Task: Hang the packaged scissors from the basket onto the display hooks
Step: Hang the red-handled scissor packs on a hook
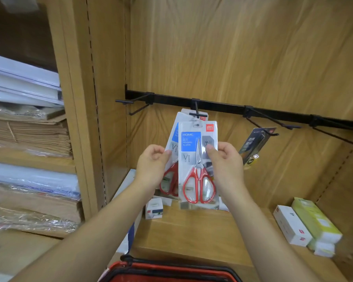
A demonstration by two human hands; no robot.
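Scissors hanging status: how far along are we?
Done: one rear pack seems already on the centre hook. In hand: the right hand pinches the front scissors pack, its hang hole just below that hook; the left hand holds a tilted pack behind it. Left: hang both; the red basket interior is out of view.

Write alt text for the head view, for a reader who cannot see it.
The right hand pinches a pack of red-handled scissors just below a black hook on a rail; the left hand holds a tilted second pack behind it. A red basket shows at the bottom edge.
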